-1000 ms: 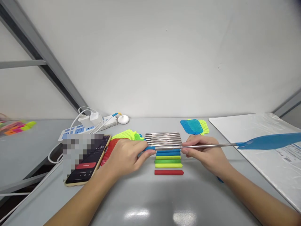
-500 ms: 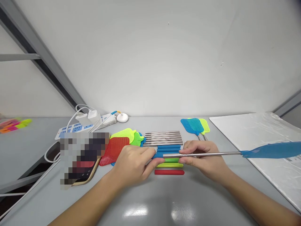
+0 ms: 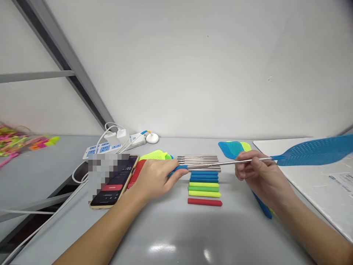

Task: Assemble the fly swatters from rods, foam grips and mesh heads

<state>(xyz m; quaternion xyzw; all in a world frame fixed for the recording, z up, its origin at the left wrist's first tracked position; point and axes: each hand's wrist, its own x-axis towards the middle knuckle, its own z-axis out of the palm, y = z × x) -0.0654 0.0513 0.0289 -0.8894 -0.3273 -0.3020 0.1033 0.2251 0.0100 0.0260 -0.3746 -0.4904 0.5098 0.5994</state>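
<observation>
Both hands hold one blue fly swatter [image 3: 314, 151] level above the table. My left hand [image 3: 158, 176] is closed on its blue grip at the left end. My right hand [image 3: 260, 175] pinches the thin metal rod near the blue mesh head, which points right. Below lie loose coloured grips: several blue ones [image 3: 204, 176], yellow-green and green ones [image 3: 204, 188], and a red one [image 3: 204, 202]. A row of metal rods [image 3: 197, 159] lies behind them. Left of these, mesh heads in yellow-green [image 3: 156, 155] and red [image 3: 135, 175] are partly hidden by my left hand.
Behind my right hand, blue and yellow-green swatters [image 3: 234, 148] lie on the table. A phone [image 3: 116, 184] and a white power strip [image 3: 103, 148] with cables are at left. A white wrapped board [image 3: 309, 176] covers the right side. Bright coloured pieces [image 3: 24, 143] lie far left.
The swatter has risen, and its head now tilts upward at the right. My right hand has slid along the rod toward the head. The view has shifted slightly left.
</observation>
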